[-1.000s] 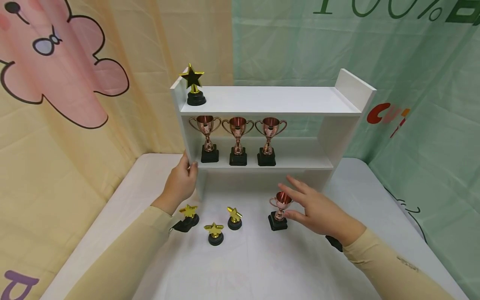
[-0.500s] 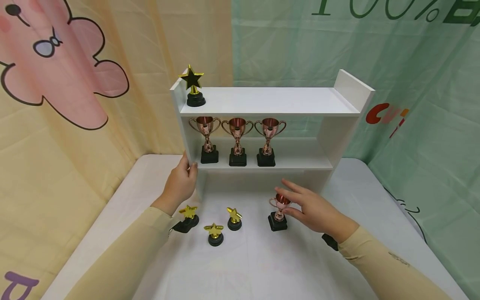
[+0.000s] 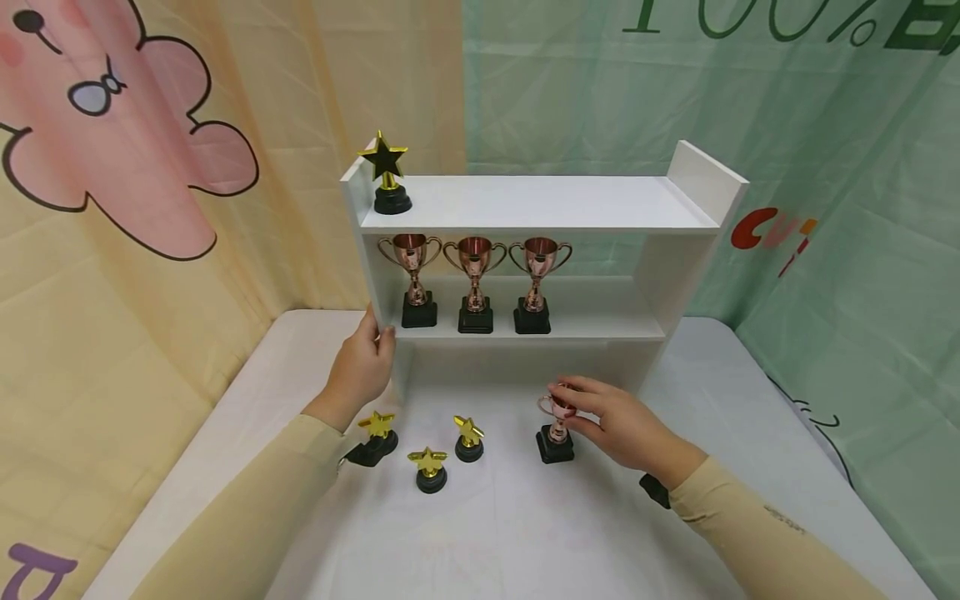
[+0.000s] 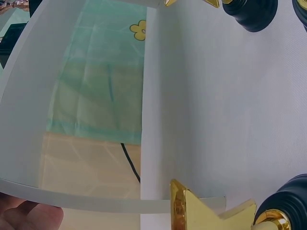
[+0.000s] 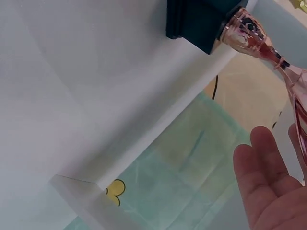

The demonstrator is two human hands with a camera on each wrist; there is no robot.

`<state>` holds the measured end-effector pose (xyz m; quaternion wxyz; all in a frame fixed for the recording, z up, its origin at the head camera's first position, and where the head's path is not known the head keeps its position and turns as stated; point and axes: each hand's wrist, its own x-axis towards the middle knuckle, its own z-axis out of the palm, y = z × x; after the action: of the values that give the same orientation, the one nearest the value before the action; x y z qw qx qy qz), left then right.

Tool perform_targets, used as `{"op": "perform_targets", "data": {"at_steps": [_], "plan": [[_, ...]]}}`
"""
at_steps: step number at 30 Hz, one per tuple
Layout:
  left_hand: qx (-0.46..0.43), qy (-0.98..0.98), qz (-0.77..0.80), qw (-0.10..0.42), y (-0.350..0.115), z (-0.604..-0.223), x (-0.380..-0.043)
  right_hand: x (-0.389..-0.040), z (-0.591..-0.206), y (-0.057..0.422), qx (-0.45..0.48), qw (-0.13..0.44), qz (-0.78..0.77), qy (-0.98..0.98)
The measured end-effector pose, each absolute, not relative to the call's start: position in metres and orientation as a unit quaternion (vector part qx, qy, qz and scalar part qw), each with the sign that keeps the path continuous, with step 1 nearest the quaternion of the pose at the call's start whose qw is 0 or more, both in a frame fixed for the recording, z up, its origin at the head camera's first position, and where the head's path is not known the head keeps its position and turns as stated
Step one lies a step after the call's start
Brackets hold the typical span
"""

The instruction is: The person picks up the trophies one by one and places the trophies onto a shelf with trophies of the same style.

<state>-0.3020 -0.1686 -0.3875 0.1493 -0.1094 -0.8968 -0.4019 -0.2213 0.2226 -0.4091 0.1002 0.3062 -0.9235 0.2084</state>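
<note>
My left hand (image 3: pixel 360 358) grips the left side panel of a white shelf unit (image 3: pixel 525 339); its fingertips (image 4: pixel 41 218) show at the panel edge in the left wrist view. Over on the right, my right hand (image 3: pixel 622 425) has its thumb and fingers around the bowl of a rose-gold trophy cup (image 3: pixel 557 432). The cup's black base (image 5: pixel 204 21) stands upright on the table, and the hand partly covers its bowl. In the right wrist view some fingers (image 5: pixel 261 163) extend beside the cup.
Three similar cups (image 3: pixel 474 275) line the middle shelf. A star trophy (image 3: pixel 386 171) stands at the top shelf's left end. Three gold star trophies (image 3: pixel 429 468) stand on the white table (image 3: pixel 480 550). A dark base (image 3: pixel 655 490) shows beneath my right wrist.
My right hand has moved slightly left and down, and its spread fingers have drawn in around the cup. The left hand stays on the shelf panel.
</note>
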Motion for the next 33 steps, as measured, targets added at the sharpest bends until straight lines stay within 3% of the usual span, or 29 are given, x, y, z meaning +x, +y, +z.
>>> {"op": "perform_targets", "data": {"at_steps": [11, 33], "plan": [[-0.105, -0.898, -0.401, 0.146, -0.168, -0.387, -0.303, -0.224, -0.420, 0.223, 0.297, 0.120, 0.236, -0.917], [-0.104, -0.895, -0.407, 0.148, -0.168, -0.388, -0.301, -0.223, -0.423, 0.220, 0.280, 0.097, 0.292, -0.909]]}}
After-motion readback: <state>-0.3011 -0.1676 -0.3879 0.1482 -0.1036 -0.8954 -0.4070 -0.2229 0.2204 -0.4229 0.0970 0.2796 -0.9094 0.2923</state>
